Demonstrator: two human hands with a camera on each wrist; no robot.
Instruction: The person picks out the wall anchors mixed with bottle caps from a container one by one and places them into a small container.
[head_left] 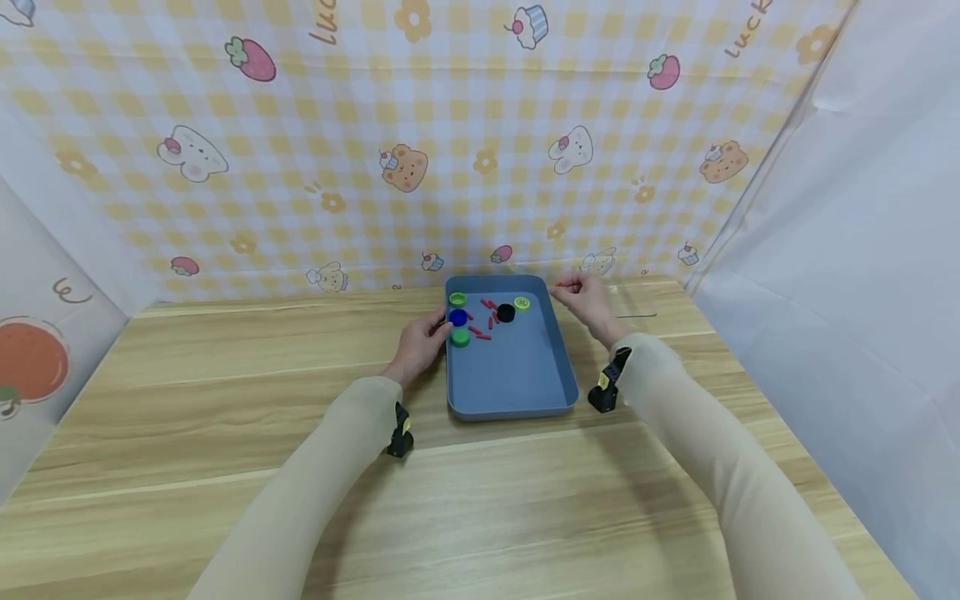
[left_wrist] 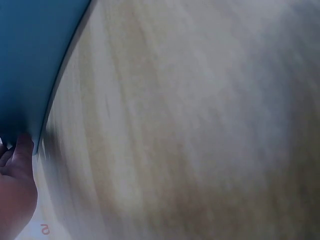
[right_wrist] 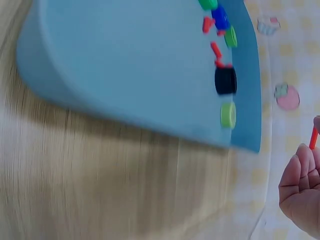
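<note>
A blue-grey tray (head_left: 513, 375) lies on the wooden table. My left hand (head_left: 420, 343) grips its left wall, thumb at the rim; the other fingers are mostly hidden. In the left wrist view this hand (left_wrist: 17, 190) is at the tray's (left_wrist: 37, 60) edge. Just outside the back right corner, my right hand (head_left: 587, 302) pinches a small red stick (right_wrist: 313, 138) between thumb and fingers. Inside the tray are several red sticks (head_left: 476, 331), a black cap (head_left: 506, 313), a blue cap (head_left: 458, 317), a green cap (head_left: 461, 337) and two yellow-green caps (head_left: 521, 303).
Behind the tray rises a yellow checked cloth (head_left: 480, 208) with cartoon prints. A thin dark line (head_left: 636, 316), like the edge of something clear, lies on the table right of the tray. White sheeting (head_left: 847, 250) hangs along the right side.
</note>
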